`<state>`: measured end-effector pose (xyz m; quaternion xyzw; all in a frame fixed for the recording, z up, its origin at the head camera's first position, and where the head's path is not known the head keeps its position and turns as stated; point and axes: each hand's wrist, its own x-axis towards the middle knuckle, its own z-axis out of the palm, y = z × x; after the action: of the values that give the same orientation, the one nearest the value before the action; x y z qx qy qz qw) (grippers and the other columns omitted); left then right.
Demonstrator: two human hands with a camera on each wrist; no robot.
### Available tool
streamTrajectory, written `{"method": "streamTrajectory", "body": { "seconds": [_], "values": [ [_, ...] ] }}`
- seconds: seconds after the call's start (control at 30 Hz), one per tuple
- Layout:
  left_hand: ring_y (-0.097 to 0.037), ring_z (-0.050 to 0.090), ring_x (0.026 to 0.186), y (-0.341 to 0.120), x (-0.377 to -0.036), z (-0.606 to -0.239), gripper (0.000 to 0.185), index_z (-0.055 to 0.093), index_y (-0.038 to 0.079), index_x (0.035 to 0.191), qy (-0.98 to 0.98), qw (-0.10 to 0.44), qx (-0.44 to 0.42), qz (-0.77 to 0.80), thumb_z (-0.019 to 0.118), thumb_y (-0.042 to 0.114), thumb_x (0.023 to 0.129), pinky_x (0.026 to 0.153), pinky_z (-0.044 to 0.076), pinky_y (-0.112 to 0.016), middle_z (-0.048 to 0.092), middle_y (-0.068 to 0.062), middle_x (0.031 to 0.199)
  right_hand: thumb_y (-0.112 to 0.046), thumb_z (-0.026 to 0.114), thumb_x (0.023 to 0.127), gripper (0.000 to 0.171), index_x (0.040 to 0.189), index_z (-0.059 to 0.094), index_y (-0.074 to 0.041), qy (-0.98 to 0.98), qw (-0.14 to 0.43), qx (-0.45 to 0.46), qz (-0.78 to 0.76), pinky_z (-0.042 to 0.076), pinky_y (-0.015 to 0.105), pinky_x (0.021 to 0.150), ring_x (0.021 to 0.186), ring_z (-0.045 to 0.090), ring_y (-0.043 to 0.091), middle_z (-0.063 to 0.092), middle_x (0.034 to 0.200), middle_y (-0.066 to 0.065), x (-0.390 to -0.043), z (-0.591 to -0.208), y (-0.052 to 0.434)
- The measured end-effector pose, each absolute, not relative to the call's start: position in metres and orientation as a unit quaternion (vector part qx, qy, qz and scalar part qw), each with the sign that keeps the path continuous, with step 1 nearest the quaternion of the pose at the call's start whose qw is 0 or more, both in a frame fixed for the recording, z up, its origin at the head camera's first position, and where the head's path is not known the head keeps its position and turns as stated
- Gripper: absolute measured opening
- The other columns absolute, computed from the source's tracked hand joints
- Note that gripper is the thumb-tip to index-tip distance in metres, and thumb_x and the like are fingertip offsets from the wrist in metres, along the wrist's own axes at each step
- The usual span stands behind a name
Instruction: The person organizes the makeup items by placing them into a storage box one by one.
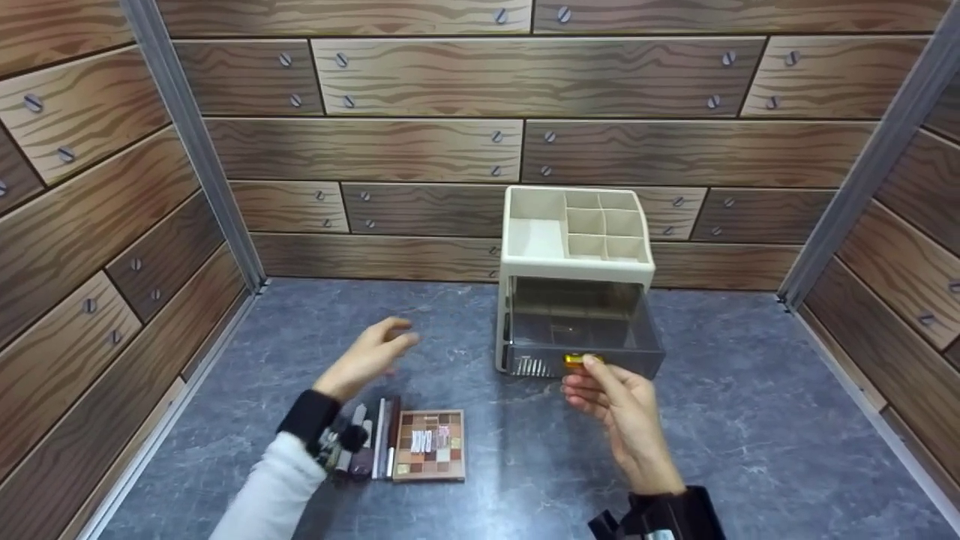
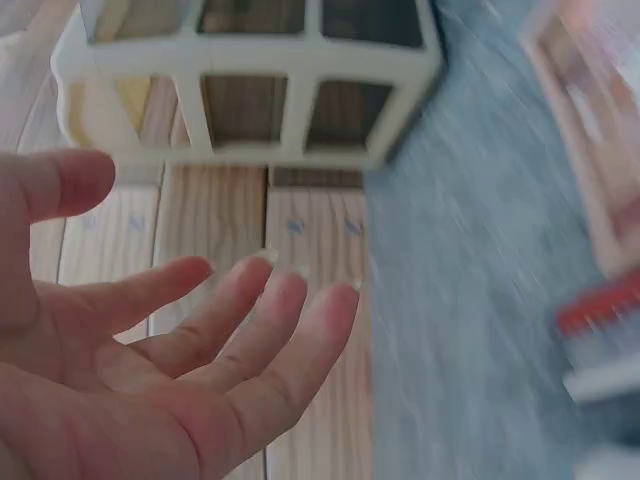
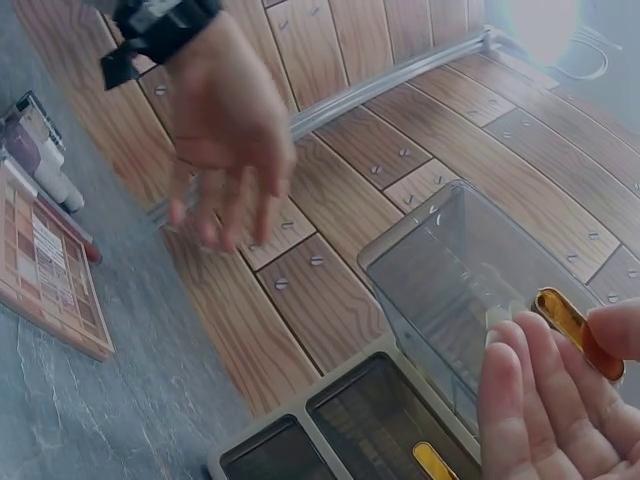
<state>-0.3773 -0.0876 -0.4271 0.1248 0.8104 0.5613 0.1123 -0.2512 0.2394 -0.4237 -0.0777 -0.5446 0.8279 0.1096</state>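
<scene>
A cream makeup organizer (image 1: 510, 264) stands at the back, its smoky clear drawer (image 1: 637, 364) pulled out toward me. My right hand (image 1: 622, 409) pinches the drawer's gold handle (image 1: 574, 360) between thumb and fingers; the right wrist view shows the same handle (image 3: 560, 315) under the thumb. My left hand (image 1: 366, 358) hovers over the table to the left of the organizer, holding nothing. In the left wrist view its fingers (image 2: 265, 395) spread loosely, palm showing. Nearest to it lie an eyeshadow palette (image 1: 429, 474) and several slim cosmetic tubes (image 1: 380, 439).
The organizer's top has one large and several small compartments (image 1: 604, 234). Another gold handle (image 3: 435, 460) shows on a closed drawer in the right wrist view. Wood-patterned panels (image 1: 420, 150) enclose the grey marbled table (image 1: 750, 420) at the back and sides.
</scene>
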Motion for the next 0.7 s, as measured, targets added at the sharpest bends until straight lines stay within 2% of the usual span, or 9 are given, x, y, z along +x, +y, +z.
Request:
{"method": "streamTrajectory", "body": {
  "seconds": [0.17, 0.4, 0.6, 0.7],
  "values": [
    [-0.030, 0.058, 0.108, -0.121, -0.369, -0.443, 0.046, 0.050, 0.007, 0.133, 0.796, 0.094, 0.092, 0.590, 0.058, 0.031, 0.095, 0.087, 0.052, -0.045, 0.056, -0.018, 0.128, -0.014, 0.067, 0.089, 0.018, 0.087, 0.067, 0.004, -0.537, 0.109, -0.076, 0.833, 0.059, 0.031, 0.062, 0.065, 0.069, 0.024, 0.070, 0.072, 0.015, -0.251, -0.424, 0.238],
    [-0.036, 0.055, 0.113, -0.166, -0.352, -0.464, 0.049, 0.046, 0.004, 0.134, 0.794, 0.059, 0.043, 0.604, 0.058, 0.030, 0.095, 0.093, 0.048, -0.051, 0.053, -0.022, 0.130, -0.015, 0.065, 0.091, 0.019, 0.085, 0.066, 0.004, -0.541, 0.111, -0.070, 0.831, 0.058, 0.030, 0.061, 0.065, 0.069, 0.023, 0.070, 0.071, 0.014, -0.247, -0.425, 0.237],
    [-0.038, 0.055, 0.112, -0.195, -0.338, -0.480, 0.053, 0.042, 0.001, 0.138, 0.831, 0.048, 0.003, 0.553, 0.057, 0.032, 0.096, 0.086, 0.053, -0.044, 0.051, -0.027, 0.129, -0.014, 0.065, 0.090, 0.020, 0.085, 0.067, 0.005, -0.545, 0.113, -0.073, 0.828, 0.059, 0.033, 0.062, 0.064, 0.069, 0.024, 0.070, 0.071, 0.014, -0.247, -0.427, 0.235],
    [-0.035, 0.058, 0.105, -0.201, -0.335, -0.479, 0.051, 0.044, 0.002, 0.136, 0.856, 0.044, 0.002, 0.515, 0.059, 0.027, 0.094, 0.081, 0.054, -0.042, 0.053, -0.026, 0.126, -0.014, 0.066, 0.090, 0.019, 0.084, 0.067, 0.004, -0.544, 0.117, -0.074, 0.827, 0.059, 0.033, 0.063, 0.064, 0.069, 0.023, 0.070, 0.071, 0.014, -0.247, -0.426, 0.237]
  ]
}}
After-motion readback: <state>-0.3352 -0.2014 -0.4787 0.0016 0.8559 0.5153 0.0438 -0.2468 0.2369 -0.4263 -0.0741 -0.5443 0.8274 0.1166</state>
